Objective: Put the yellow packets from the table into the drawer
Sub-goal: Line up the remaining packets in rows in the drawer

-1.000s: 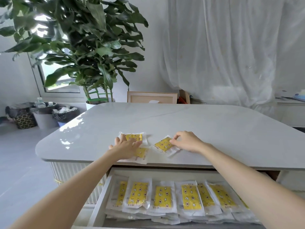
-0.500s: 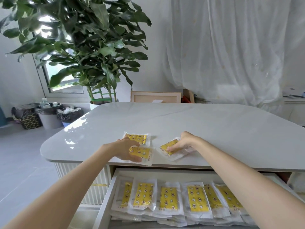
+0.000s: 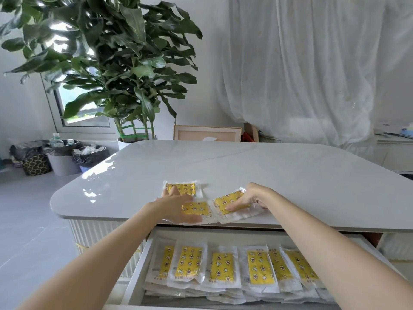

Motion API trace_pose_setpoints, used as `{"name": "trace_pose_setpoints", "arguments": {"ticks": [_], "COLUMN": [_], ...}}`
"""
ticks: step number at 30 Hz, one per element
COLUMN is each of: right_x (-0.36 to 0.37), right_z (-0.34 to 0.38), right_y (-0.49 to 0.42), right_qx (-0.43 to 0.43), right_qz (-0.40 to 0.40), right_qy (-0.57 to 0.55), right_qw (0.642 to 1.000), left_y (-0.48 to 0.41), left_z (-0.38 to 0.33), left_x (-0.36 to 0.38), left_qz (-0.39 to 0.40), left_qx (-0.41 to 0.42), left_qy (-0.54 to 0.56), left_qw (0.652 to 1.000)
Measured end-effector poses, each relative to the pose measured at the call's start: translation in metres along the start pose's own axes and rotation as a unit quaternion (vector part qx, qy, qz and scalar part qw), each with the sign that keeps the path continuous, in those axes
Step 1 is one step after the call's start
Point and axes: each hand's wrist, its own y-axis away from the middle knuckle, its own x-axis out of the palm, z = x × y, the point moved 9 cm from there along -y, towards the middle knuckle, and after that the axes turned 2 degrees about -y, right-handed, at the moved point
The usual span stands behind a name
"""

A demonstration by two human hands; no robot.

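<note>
Three yellow packets in clear wrappers lie near the front edge of the white table [image 3: 257, 166]. My left hand [image 3: 176, 206] lies flat with straight fingers. Its palm and thumb press on the near packet [image 3: 197, 209], and its fingertips reach the far packet [image 3: 182, 188]. My right hand [image 3: 248, 198] pinches the right packet [image 3: 223, 201], thumb on top and fingers curled at its right edge, which lifts slightly. Below the table edge the drawer [image 3: 140, 265] stands open, holding a row of several yellow packets [image 3: 221, 266] on top of stacked ones.
A large potted plant [image 3: 125, 74] stands behind the table's far left corner, with a wooden frame [image 3: 206, 133] beside it. Bins with dark liners [image 3: 62, 157] sit on the floor at the left. White curtains [image 3: 301, 70] hang behind the table.
Both hands have drawn their packets toward the table's front edge. The right hand has changed from resting on its packet to pinching it. The far packet has not moved.
</note>
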Motion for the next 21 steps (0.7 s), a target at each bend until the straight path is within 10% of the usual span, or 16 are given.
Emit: {"name": "trace_pose_setpoints", "arguments": {"ticks": [9,21], "right_x": [-0.009,0.071], "right_z": [-0.016,0.067], "right_y": [-0.004,0.0], "right_qx": [0.01,-0.062], "right_qz": [0.047,0.067], "right_qy": [-0.392,-0.195], "right_qw": [0.919,0.977], "left_y": [-0.01,-0.038], "left_z": [0.003,0.056], "left_x": [-0.016,-0.036], "left_qz": [-0.065,-0.169], "left_qx": [0.009,-0.019], "left_qy": [0.085,0.138], "left_qw": [0.994,0.976]}}
